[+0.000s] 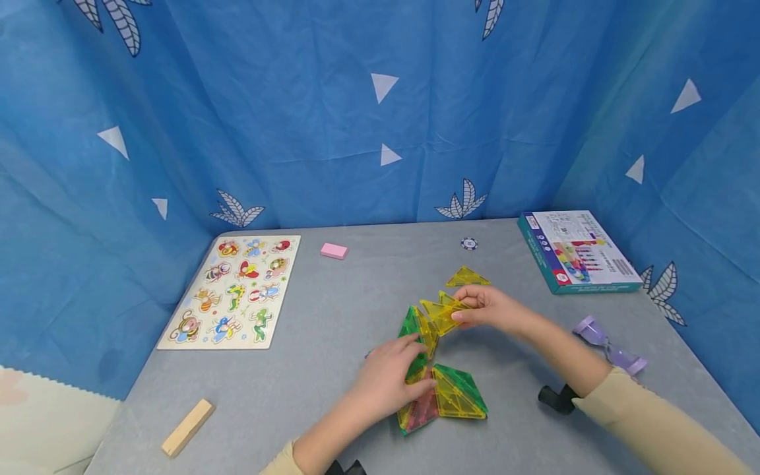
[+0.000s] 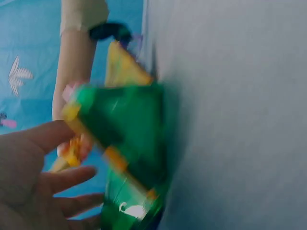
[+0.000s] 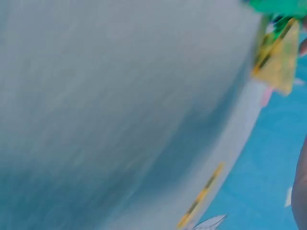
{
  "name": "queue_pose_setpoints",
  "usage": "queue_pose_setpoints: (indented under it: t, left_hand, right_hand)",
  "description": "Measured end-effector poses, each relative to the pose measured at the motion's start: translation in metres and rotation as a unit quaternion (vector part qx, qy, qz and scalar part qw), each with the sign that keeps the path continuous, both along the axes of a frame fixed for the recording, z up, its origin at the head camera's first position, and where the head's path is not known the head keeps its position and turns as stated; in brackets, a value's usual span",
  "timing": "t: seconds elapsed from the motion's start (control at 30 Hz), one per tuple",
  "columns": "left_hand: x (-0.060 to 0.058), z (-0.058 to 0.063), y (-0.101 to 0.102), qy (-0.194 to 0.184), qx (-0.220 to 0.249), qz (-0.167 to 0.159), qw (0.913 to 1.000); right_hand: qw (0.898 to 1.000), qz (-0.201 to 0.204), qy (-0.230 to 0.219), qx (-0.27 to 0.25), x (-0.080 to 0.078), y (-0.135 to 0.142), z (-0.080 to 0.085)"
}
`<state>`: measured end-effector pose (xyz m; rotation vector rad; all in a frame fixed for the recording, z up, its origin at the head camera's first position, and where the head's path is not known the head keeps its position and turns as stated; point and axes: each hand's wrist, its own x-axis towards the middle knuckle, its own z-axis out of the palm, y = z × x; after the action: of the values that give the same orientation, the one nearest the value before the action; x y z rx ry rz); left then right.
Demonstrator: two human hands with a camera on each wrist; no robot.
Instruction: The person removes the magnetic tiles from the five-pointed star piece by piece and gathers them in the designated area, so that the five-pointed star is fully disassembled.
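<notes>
Translucent magnetic tiles, with green panels (image 1: pixel 460 382), yellow panels (image 1: pixel 457 400) and a red panel (image 1: pixel 424 410), form an open-centred structure on the table. My left hand (image 1: pixel 382 379) rests at its left side; in the left wrist view its fingers (image 2: pixel 72 179) are spread beside a blurred green panel (image 2: pixel 127 120). Above the structure's far end, my right hand (image 1: pixel 487 309) pinches yellow triangular tiles (image 1: pixel 441 316) between thumb and fingers. Another yellow triangular tile (image 1: pixel 468 277) lies flat just behind that hand. The left fingers partly cover the structure's left panels.
On the left are a wooden insect puzzle board (image 1: pixel 237 290) and a wooden block (image 1: pixel 188 427). A pink eraser-like block (image 1: pixel 334 251) and a poker chip (image 1: pixel 469 243) lie farther back. To the right are a boxed set (image 1: pixel 584 254) and a purple hourglass (image 1: pixel 608 346).
</notes>
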<state>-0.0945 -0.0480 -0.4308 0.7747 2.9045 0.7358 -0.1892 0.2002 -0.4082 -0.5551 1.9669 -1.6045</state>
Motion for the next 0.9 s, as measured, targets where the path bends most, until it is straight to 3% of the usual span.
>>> queue_pose_setpoints:
  t: [0.07, 0.1, 0.23, 0.27, 0.33, 0.53, 0.7, 0.77, 0.9]
  left_hand:
    - [-0.007, 0.007, -0.004, -0.048, 0.079, 0.023, 0.9955]
    - [-0.010, 0.010, -0.006, -0.074, 0.127, 0.033, 0.9886]
    - [-0.024, 0.021, -0.011, -0.147, 0.298, 0.046, 0.9421]
    - [-0.026, 0.022, -0.011, -0.153, 0.321, 0.048, 0.9335]
    - [-0.031, 0.023, -0.012, -0.150, 0.347, 0.052, 0.9245]
    - [-0.042, 0.018, -0.017, -0.132, 0.347, 0.062, 0.9264]
    - [-0.052, 0.020, -0.022, -0.113, 0.327, 0.065, 0.9358]
    - [-0.058, 0.022, -0.028, -0.106, 0.328, 0.080, 0.9354]
    - [-0.074, 0.028, -0.052, -0.102, 0.338, 0.136, 0.9257]
  right_hand:
    - [1.000, -0.015, -0.002, -0.004, 0.007, -0.007, 0.006]
    - [1.000, -0.020, -0.002, -0.005, 0.010, -0.011, 0.008]
    - [1.000, -0.026, 0.003, -0.012, 0.021, -0.025, 0.011]
    - [1.000, -0.026, 0.001, -0.013, 0.023, -0.028, 0.010]
    - [0.999, -0.032, -0.003, -0.015, 0.026, -0.033, 0.010]
    - [0.998, -0.057, -0.005, -0.013, 0.027, -0.038, 0.007]
    - [0.994, -0.101, 0.004, -0.026, 0.020, -0.038, 0.005]
    - [0.991, -0.131, 0.010, -0.039, 0.013, -0.035, 0.006]
    - [0.978, -0.203, 0.012, -0.049, -0.009, -0.015, 0.012]
